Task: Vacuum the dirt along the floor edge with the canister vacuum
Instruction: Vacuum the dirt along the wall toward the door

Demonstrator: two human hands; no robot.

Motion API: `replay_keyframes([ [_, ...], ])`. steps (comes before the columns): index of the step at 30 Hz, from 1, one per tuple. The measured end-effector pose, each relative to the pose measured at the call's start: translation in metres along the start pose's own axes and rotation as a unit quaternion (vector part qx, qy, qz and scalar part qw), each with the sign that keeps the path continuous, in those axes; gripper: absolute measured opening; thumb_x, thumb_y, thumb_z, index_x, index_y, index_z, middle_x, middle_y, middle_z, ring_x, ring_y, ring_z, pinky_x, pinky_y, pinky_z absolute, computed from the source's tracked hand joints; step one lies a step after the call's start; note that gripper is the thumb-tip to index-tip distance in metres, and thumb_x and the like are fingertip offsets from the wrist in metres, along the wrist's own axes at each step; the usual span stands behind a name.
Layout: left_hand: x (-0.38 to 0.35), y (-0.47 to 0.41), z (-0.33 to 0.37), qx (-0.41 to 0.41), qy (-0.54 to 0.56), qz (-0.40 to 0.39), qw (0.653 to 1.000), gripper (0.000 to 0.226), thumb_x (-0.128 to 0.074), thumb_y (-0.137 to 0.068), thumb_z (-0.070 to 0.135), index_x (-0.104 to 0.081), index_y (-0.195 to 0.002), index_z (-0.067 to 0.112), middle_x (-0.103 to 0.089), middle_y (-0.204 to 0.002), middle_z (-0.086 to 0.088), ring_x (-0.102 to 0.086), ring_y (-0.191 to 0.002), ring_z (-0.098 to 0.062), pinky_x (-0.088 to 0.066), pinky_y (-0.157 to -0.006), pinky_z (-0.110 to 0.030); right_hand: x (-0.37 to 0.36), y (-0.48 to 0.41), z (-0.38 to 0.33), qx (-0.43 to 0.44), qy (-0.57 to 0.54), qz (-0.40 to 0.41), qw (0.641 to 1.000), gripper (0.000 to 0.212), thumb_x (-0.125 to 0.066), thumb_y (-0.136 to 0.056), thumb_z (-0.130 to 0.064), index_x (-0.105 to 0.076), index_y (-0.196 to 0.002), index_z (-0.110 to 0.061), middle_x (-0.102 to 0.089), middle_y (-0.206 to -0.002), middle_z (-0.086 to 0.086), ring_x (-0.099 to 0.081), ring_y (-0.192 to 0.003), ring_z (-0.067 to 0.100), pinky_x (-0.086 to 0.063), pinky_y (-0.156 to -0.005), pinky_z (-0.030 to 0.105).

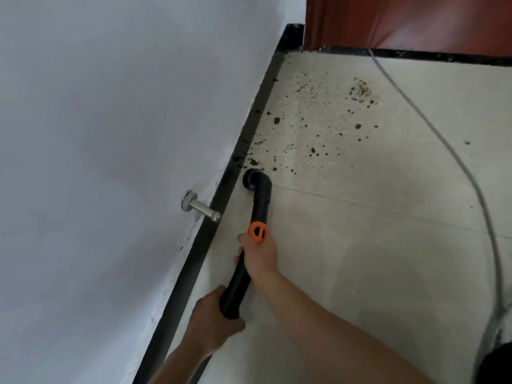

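I hold a black vacuum wand (259, 209) with both hands. My right hand (259, 254) grips it just below an orange collar (258, 231). My left hand (212, 320) grips the wand's lower end. The bent nozzle (253, 180) rests on the pale floor tile right beside the black baseboard (249, 134). Brown dirt crumbs (313, 126) lie scattered on the tile beyond the nozzle, thickest along the baseboard and reaching toward the far corner.
A metal door stopper (201, 207) sticks out of the white wall just left of the wand. A grey cable (443, 139) curves across the floor on the right down to a dark object (497, 364) at the lower right corner. A reddish-brown door (415, 20) closes the far end.
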State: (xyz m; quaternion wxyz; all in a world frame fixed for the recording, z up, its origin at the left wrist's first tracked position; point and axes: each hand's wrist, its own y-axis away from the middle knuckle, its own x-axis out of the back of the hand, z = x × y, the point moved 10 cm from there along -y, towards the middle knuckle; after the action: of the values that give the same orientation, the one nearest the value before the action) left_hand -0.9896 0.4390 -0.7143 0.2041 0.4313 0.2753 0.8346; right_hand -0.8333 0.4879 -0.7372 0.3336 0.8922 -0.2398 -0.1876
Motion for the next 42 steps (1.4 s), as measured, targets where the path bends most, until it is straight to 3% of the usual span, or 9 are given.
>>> replay_keyframes([
  [3,-0.003,0.018,-0.02,0.036,-0.012,-0.021,0.999,0.037,-0.069,-0.046,0.03,-0.055,-0.076,0.014,-0.06,-0.064,-0.002,-0.052,-0.054,-0.009,-0.042,-0.053,-0.024,-0.002,0.021,0.023,-0.041,0.008,-0.02,0.999,0.013,-0.066,-0.086,-0.008,-0.053,-0.088,-0.008,-0.057,-0.068,0.013,-0.056,-0.05,0.022,-0.054,-0.056,0.033],
  [7,-0.002,0.042,-0.041,0.103,-0.084,-0.058,0.989,0.004,-0.057,-0.089,0.025,-0.055,-0.093,0.025,-0.059,-0.092,0.012,-0.06,-0.108,-0.01,-0.038,-0.065,-0.008,-0.016,0.057,0.06,-0.091,0.015,-0.055,0.994,0.023,-0.068,-0.087,-0.016,-0.052,-0.1,-0.006,-0.06,-0.073,0.012,-0.059,-0.052,0.021,-0.056,-0.058,0.032],
  [11,0.019,0.031,-0.029,0.07,-0.04,-0.006,0.997,0.021,-0.066,-0.059,0.021,-0.051,-0.073,0.023,-0.057,-0.062,0.004,-0.053,-0.058,-0.002,-0.037,-0.052,-0.013,-0.031,0.036,0.037,-0.056,0.007,-0.062,0.996,0.023,-0.068,-0.087,-0.014,-0.051,-0.101,-0.007,-0.059,-0.072,0.011,-0.059,-0.049,0.019,-0.055,-0.058,0.033],
  [13,0.022,0.017,-0.028,0.052,0.0,0.015,0.999,0.024,-0.066,-0.05,0.022,-0.052,-0.069,0.02,-0.056,-0.058,0.001,-0.048,-0.05,-0.005,-0.036,-0.051,-0.018,-0.034,0.02,0.026,-0.042,0.0,-0.056,0.998,0.02,-0.068,-0.087,-0.013,-0.051,-0.097,-0.008,-0.058,-0.067,0.008,-0.057,-0.047,0.017,-0.054,-0.059,0.034],
  [19,0.017,-0.023,0.003,-0.002,0.006,0.008,1.0,0.027,-0.069,-0.052,0.028,-0.052,-0.073,0.026,-0.059,-0.064,0.004,-0.053,-0.052,-0.008,-0.04,-0.048,-0.021,-0.01,-0.01,-0.007,-0.044,-0.031,0.016,0.998,0.017,-0.07,-0.085,-0.012,-0.053,-0.089,-0.008,-0.056,-0.06,0.008,-0.053,-0.044,0.021,-0.05,-0.055,0.033],
  [24,0.023,-0.035,0.013,-0.004,0.024,0.051,0.998,0.032,-0.064,-0.047,0.034,-0.05,-0.074,0.024,-0.058,-0.062,0.002,-0.058,-0.057,-0.015,-0.046,-0.054,-0.033,-0.017,-0.026,-0.026,-0.03,-0.022,0.015,0.999,0.016,-0.068,-0.083,-0.009,-0.054,-0.091,-0.008,-0.056,-0.064,0.011,-0.053,-0.049,0.024,-0.051,-0.054,0.033],
  [31,0.019,-0.042,0.012,0.016,-0.003,0.092,0.996,0.023,-0.06,-0.055,0.028,-0.05,-0.075,0.029,-0.058,-0.068,0.004,-0.057,-0.067,-0.004,-0.041,-0.057,-0.013,-0.022,-0.034,-0.015,-0.002,-0.002,-0.019,1.0,0.014,-0.067,-0.085,-0.009,-0.053,-0.085,-0.008,-0.056,-0.062,0.012,-0.053,-0.047,0.024,-0.05,-0.054,0.034],
  [37,0.016,-0.044,0.008,0.005,0.074,0.051,0.996,0.032,-0.069,-0.044,0.03,-0.05,-0.067,0.02,-0.055,-0.058,0.001,-0.05,-0.049,-0.013,-0.038,-0.051,-0.028,-0.028,-0.038,-0.023,-0.017,0.032,-0.019,0.999,0.016,-0.066,-0.086,-0.012,-0.056,-0.097,-0.008,-0.057,-0.064,0.006,-0.053,-0.04,0.015,-0.053,-0.054,0.03],
  [42,0.032,-0.09,0.074,-0.057,0.128,0.004,0.99,0.031,-0.076,-0.061,0.007,-0.054,-0.081,0.015,-0.052,-0.065,-0.006,-0.052,-0.049,-0.015,-0.044,-0.046,-0.027,-0.033,-0.092,-0.084,0.017,0.064,0.012,0.998,0.019,-0.068,-0.086,-0.02,-0.06,-0.095,-0.006,-0.063,-0.073,0.01,-0.061,-0.05,0.022,-0.061,-0.062,0.036],
])
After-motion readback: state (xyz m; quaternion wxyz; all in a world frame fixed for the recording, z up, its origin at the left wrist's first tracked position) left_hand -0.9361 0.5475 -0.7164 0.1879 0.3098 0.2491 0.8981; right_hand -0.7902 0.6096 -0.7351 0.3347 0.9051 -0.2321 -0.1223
